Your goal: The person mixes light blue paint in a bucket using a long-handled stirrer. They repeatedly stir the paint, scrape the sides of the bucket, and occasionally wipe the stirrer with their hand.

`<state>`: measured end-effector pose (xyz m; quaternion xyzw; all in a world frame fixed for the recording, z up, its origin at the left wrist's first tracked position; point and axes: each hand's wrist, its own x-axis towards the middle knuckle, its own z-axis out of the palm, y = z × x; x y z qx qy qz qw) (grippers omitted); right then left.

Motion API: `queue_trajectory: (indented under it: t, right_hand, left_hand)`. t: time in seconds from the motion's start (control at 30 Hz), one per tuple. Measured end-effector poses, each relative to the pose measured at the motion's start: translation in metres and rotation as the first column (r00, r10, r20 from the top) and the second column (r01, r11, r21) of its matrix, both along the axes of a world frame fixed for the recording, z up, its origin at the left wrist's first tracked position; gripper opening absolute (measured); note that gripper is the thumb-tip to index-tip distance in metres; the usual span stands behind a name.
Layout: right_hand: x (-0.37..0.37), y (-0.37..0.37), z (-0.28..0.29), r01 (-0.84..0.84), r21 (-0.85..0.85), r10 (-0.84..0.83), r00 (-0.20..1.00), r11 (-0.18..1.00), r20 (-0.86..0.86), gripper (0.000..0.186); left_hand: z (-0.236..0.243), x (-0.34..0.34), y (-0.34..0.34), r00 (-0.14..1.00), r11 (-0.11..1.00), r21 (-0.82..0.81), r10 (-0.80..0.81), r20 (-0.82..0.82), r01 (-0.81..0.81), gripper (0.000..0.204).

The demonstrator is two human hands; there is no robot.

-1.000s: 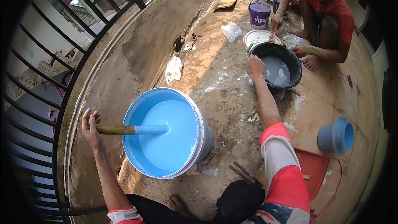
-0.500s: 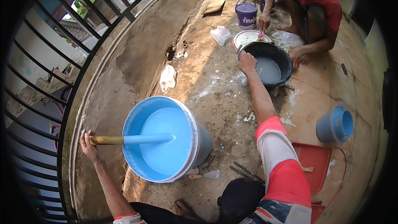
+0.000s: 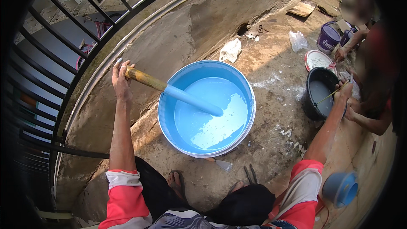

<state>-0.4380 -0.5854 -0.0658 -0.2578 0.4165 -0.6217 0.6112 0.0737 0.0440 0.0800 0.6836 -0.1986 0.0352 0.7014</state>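
Note:
A large white bucket (image 3: 253,116) of light blue paint (image 3: 195,101) stands before me. A round wooden stick (image 3: 146,78) leans in it; its lower part is coated blue and its end is under the paint. My left hand (image 3: 122,78) is closed round the stick's bare upper end, beyond the bucket's left rim. To the right, my right hand (image 3: 344,90) is closed at the near right side of a black bucket (image 3: 311,106) of greyish-white liquid, on a thin yellowish bar across its mouth that looks like its handle. My fingers hide where they grip.
Beside the black bucket crouches a person (image 3: 377,59), one hand near a white lid (image 3: 316,59). Purple pails (image 3: 328,38) stand behind. A scraper (image 3: 222,164) lies by my feet, a blue container (image 3: 340,188) at right. A low wall (image 3: 169,38) with black railing runs along the left.
The view has swung left, so everything sits further right. My right hand has shifted from the black bucket's left side to its near right side. The stick now slants down to the right.

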Motion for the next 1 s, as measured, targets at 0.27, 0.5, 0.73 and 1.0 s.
queue_trajectory:
  t: [0.27, 0.5, 0.73, 1.0]
  right_hand:
    - [-0.069, -0.006, 0.030, -0.270, 0.025, 0.271, 0.962, 0.963, -0.046, 0.045]
    - [-0.061, 0.100, 0.154, -0.283, -0.179, 0.284, 0.959, 0.942, -0.021, 0.039]
    - [-0.044, 0.217, 0.261, -0.344, -0.279, 0.407, 0.889, 0.897, 0.210, 0.023]
    - [-0.022, 0.307, 0.305, -0.403, -0.370, 0.473, 0.873, 0.837, 0.118, 0.026]
  left_hand:
    - [-0.006, 0.001, 0.006, 0.999, 0.999, -0.001, 0.037, -0.032, -0.037, 0.058]
    - [0.046, -0.074, -0.015, 0.797, 0.962, -0.073, 0.258, 0.546, -0.261, 0.045]
    - [-0.021, -0.334, -0.076, 0.614, 0.602, 0.117, -0.775, -0.151, 0.790, 0.055]
    - [-0.119, -0.407, -0.185, 0.117, 0.488, -0.542, -0.807, -0.579, 0.684, 0.084]
